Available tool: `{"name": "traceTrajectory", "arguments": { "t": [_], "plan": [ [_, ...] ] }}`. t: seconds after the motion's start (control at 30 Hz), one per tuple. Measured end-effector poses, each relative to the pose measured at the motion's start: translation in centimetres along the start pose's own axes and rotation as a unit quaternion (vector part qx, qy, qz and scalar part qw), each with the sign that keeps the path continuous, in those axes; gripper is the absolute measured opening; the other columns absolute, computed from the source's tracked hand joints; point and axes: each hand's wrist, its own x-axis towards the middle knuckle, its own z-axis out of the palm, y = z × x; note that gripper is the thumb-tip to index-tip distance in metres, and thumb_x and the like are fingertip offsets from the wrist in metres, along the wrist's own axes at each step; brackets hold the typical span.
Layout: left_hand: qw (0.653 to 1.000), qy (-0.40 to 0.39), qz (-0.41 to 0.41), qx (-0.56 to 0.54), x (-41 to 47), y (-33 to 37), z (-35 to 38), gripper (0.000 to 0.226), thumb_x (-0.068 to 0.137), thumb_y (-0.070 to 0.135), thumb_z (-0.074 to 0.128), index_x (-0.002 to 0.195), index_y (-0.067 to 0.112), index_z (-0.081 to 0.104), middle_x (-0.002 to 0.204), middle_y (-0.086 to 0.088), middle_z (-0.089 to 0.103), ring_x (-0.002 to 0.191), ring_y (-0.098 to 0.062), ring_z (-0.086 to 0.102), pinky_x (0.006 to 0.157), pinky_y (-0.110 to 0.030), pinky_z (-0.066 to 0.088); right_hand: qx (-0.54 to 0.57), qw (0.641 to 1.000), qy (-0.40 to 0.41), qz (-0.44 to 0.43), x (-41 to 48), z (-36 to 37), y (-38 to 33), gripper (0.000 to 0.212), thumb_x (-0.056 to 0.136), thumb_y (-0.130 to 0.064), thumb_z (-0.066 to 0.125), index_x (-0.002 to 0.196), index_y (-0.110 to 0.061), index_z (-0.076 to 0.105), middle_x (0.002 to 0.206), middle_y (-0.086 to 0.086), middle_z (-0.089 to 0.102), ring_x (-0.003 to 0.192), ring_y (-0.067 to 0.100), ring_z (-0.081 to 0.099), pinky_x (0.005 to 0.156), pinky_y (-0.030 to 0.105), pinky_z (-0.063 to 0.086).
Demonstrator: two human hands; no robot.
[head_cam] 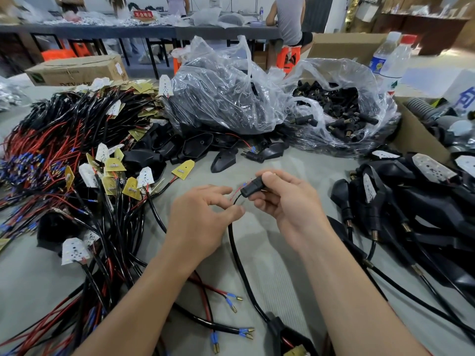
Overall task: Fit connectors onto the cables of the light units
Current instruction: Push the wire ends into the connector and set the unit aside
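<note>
My right hand [281, 199] grips a small black connector [249, 189] between thumb and fingers at the table's middle. A black cable [237, 253] runs from the connector down to a black light housing [285, 335] at the bottom edge. Thin red and black wire ends [234, 194] stick out at the connector's left. My left hand [205, 214] pinches the black cable just below the connector, its other fingers spread toward the wire ends.
A heap of wired LED boards [77, 160] covers the left. Black housings [195, 147] and plastic bags of connectors [341, 109] lie behind. Finished light units [401, 196] pile up at right, next to a cardboard box [416, 134] and bottles [393, 57]. People stand at tables behind.
</note>
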Motion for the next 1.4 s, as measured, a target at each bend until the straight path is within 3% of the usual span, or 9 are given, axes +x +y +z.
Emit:
{"name": "traceTrajectory", "arguments": {
  "t": [0.1, 0.23, 0.33, 0.5, 0.77, 1.0, 1.17, 1.3, 1.4],
  "plan": [
    [1.0, -0.013, 0.01, 0.001, -0.2, 0.1, 0.1, 0.015, 0.073, 0.041, 0.087, 0.072, 0.049, 0.075, 0.105, 0.031, 0.069, 0.109, 0.018, 0.054, 0.089, 0.007, 0.024, 0.0, 1.0, -0.008, -0.007, 0.0, -0.1, -0.1, 0.019, 0.102, -0.008, 0.055, 0.093, -0.005, 0.072, 0.092, 0.027, 0.074, 0.057, 0.017, 0.065, 0.053, 0.022, 0.053],
    [0.981, -0.006, -0.083, -0.175, 0.3, 0.6, -0.2, 0.016, 0.073, 0.059, 0.072, 0.085, 0.05, 0.078, 0.101, 0.025, 0.076, 0.095, 0.006, 0.069, 0.087, -0.023, 0.054, 0.015, 1.0, -0.009, -0.013, 0.1, -0.1, -0.1, 0.022, 0.103, -0.008, 0.053, 0.093, -0.005, 0.072, 0.083, 0.015, 0.076, 0.054, 0.014, 0.063, 0.051, 0.02, 0.051],
    [0.932, -0.081, -0.22, -0.277, 0.9, 0.3, -0.2, 0.03, 0.097, 0.043, 0.062, 0.097, 0.017, 0.078, 0.097, -0.005, 0.08, 0.083, -0.016, 0.076, 0.07, -0.034, 0.063, 0.014, 0.999, -0.052, 0.002, 0.1, -0.3, -0.1, 0.023, 0.103, -0.007, 0.052, 0.094, -0.005, 0.073, 0.08, 0.014, 0.076, 0.055, 0.013, 0.062, 0.052, 0.019, 0.05],
    [0.897, -0.143, -0.211, -0.361, 0.8, 0.3, -0.2, 0.018, 0.1, 0.009, 0.059, 0.101, 0.007, 0.077, 0.074, -0.008, 0.074, 0.057, -0.012, 0.067, 0.054, -0.02, 0.054, -0.037, 0.993, -0.11, 0.01, -0.4, 0.0, 0.2, 0.03, 0.1, -0.007, 0.055, 0.083, -0.012, 0.079, 0.088, 0.014, 0.077, 0.059, 0.013, 0.061, 0.056, 0.02, 0.051],
    [0.942, -0.019, -0.113, -0.317, 1.1, -0.3, -0.4, 0.031, 0.1, 0.012, 0.061, 0.085, 0.028, 0.083, 0.075, -0.002, 0.076, 0.066, -0.009, 0.067, 0.062, -0.019, 0.056, 0.001, 0.999, 0.031, -0.011, 0.4, -0.8, -0.2, 0.019, 0.101, -0.009, 0.058, 0.093, -0.009, 0.075, 0.086, 0.011, 0.076, 0.056, 0.013, 0.061, 0.051, 0.019, 0.048],
    [0.998, -0.028, 0.047, 0.027, 0.2, -1.0, 0.5, 0.022, 0.093, 0.02, 0.07, 0.1, 0.038, 0.08, 0.081, 0.026, 0.072, 0.076, -0.001, 0.066, 0.066, -0.014, 0.046, 0.009, 0.996, 0.08, -0.039, 0.3, -0.3, 0.1, 0.02, 0.1, -0.01, 0.059, 0.089, -0.012, 0.076, 0.077, 0.012, 0.074, 0.051, 0.012, 0.057, 0.05, 0.019, 0.047],
    [0.999, 0.005, 0.051, 0.017, 0.0, -1.1, 0.5, 0.032, 0.092, 0.018, 0.067, 0.111, 0.043, 0.076, 0.068, 0.022, 0.069, 0.057, -0.004, 0.06, 0.055, -0.014, 0.045, -0.026, 0.997, 0.058, -0.052, 0.0, 0.2, 0.2, 0.022, 0.1, -0.009, 0.058, 0.087, -0.011, 0.074, 0.074, 0.011, 0.076, 0.051, 0.013, 0.057, 0.049, 0.019, 0.048],
    [0.997, 0.032, 0.041, -0.063, -0.1, -0.6, 0.3, 0.035, 0.09, 0.031, 0.061, 0.121, 0.045, 0.069, 0.067, 0.012, 0.071, 0.062, -0.012, 0.065, 0.074, -0.038, 0.059, -0.049, 0.995, 0.056, -0.062, -0.1, 0.4, 0.2, 0.023, 0.101, -0.01, 0.058, 0.085, -0.012, 0.075, 0.073, 0.009, 0.076, 0.052, 0.014, 0.06, 0.049, 0.02, 0.049],
    [0.996, 0.04, 0.061, -0.059, -0.3, -0.3, 0.1, 0.026, 0.092, 0.039, 0.058, 0.112, 0.048, 0.072, 0.065, 0.014, 0.069, 0.059, -0.004, 0.063, 0.068, -0.03, 0.055, -0.061, 0.993, 0.064, -0.075, -0.1, 0.3, 0.2, 0.022, 0.1, -0.011, 0.058, 0.086, -0.012, 0.075, 0.073, 0.009, 0.077, 0.053, 0.013, 0.062, 0.051, 0.021, 0.051]
  ]
}}
